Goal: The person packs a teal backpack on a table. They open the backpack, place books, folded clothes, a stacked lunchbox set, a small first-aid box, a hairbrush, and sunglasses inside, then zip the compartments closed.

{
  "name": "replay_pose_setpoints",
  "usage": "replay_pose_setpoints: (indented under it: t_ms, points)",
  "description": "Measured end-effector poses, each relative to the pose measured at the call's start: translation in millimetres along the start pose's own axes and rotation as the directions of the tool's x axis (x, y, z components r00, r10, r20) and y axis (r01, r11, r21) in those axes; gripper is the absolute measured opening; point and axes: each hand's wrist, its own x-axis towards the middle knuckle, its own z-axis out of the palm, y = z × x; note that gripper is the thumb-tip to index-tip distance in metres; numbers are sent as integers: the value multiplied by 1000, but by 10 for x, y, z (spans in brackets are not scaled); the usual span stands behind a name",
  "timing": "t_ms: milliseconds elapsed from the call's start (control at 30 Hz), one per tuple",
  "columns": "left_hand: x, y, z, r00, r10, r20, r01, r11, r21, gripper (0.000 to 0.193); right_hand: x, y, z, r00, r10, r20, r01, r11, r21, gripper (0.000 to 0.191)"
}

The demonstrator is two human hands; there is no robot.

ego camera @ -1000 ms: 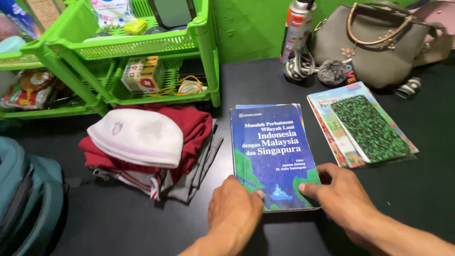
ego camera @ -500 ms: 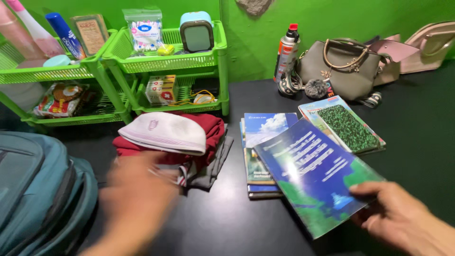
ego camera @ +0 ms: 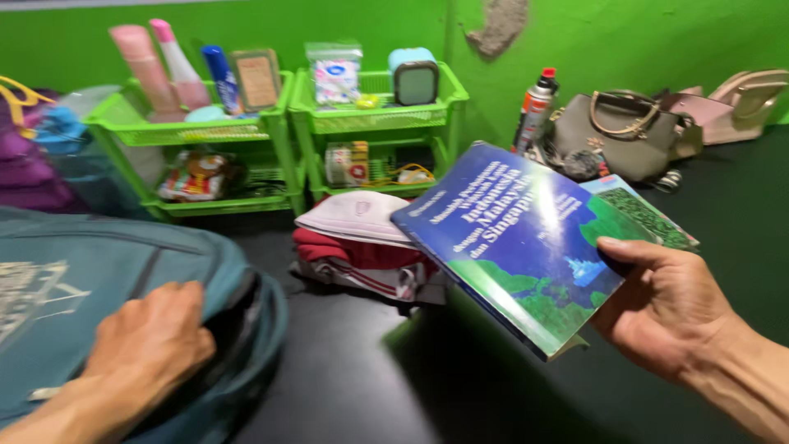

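Two hands at work: your right hand (ego camera: pixel 670 308) now grips the blue book (ego camera: pixel 526 238), lifted off the black tabletop (ego camera: pixel 345 386), while your left hand (ego camera: pixel 148 345), fingers curled, has moved onto the teal backpack (ego camera: pixel 99 279).

Blue-and-green book (ego camera: pixel 526 238), teal backpack (ego camera: pixel 99 271), green plastic shelves (ego camera: pixel 279 131)

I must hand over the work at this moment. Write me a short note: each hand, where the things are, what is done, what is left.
Left hand: rests on the teal backpack at its opening, holding nothing.
Right hand: holds the blue book in the air, tilted, above the black table.
Done: book lifted off the table.
Left: book is not yet in the backpack. Another book lies behind it; folded clothes sit by the green racks.
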Motion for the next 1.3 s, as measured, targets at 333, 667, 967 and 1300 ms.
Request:
replay_pose_setpoints:
  t_ms: [333, 667, 967, 1300]
  points:
    - [62, 407, -1055, 969, -118, -215, 45, 947, -317, 31, 190, 767, 729, 999, -41, -20, 8, 586, -810, 19]
    - [26, -126, -1634, 909, -144, -392, -56, 888, -456, 29, 84, 725, 1321, 995, -17, 98, 58, 900, -432, 33]
    - [-176, -341, -1786, 889, -147, -433, -130, 827, -547, 21, 25, 1926, 1031, 938, 331, -108, -283, 544, -790, 42]
    - [-38, -232, -1636, 855, -128, -503, -216, 793, -569, 21, -193, 1663, 1224, 957, 270, 104, -179, 835, -520, 53]
